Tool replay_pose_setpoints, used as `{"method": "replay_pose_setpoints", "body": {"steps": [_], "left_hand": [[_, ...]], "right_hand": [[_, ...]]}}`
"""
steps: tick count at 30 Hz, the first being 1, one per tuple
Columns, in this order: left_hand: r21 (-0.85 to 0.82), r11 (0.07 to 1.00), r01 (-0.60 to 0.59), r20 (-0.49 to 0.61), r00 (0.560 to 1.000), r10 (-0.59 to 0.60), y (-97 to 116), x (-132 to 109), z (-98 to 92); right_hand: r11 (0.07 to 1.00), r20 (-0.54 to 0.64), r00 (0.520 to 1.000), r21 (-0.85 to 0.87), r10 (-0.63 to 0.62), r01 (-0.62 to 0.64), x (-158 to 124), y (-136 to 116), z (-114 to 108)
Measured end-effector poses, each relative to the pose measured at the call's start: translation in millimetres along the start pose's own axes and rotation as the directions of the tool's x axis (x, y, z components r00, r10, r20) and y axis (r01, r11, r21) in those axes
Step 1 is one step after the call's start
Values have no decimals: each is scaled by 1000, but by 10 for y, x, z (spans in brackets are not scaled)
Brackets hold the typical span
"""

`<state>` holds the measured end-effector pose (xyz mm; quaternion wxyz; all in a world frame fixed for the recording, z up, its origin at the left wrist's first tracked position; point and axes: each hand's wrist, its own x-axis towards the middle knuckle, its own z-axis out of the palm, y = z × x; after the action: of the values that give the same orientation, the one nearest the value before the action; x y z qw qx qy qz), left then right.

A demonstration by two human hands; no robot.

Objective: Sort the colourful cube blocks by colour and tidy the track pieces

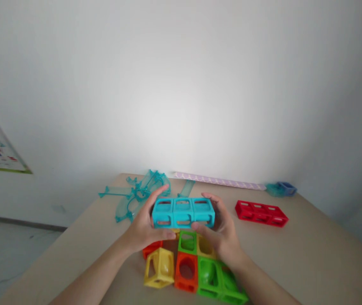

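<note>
A light-blue block of three joined open cubes (183,213) is held up above the table between both my hands. My left hand (147,224) closes on its left end, thumb below it. At the right end my right hand (221,231) grips it, with the thumb against its lower front edge. Under the hands lie colored hollow cubes: a yellow cube (160,269), an orange cube (186,272) with a round hole, and green cubes (209,275). My right hand and forearm partly cover another yellow cube (205,246).
A red three-cube block (261,213) lies on the table (308,254) to the right. Translucent teal pieces (139,192) are heaped at the back left. A patterned lilac strip (219,181) runs along the wall, with a dark-blue piece (287,188) at its right end.
</note>
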<state>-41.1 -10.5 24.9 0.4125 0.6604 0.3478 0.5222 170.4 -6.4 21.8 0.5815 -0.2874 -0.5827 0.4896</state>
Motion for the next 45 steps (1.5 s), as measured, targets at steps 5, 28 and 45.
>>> {"method": "replay_pose_setpoints", "body": {"steps": [5,28,45], "left_hand": [[200,980,-2,-54,998,13,57,-12,-34],[-84,985,-149,75,985,156,-54,-24,8],[-85,990,-114,37,992,117,-72,-14,8]], "right_hand": [[991,54,998,-134,-17,24,-27,-3,-24],[563,184,928,-750,-325,346,-145,-452,-478],[-29,173,978,-985,-115,170,-754,-356,-2354]]}}
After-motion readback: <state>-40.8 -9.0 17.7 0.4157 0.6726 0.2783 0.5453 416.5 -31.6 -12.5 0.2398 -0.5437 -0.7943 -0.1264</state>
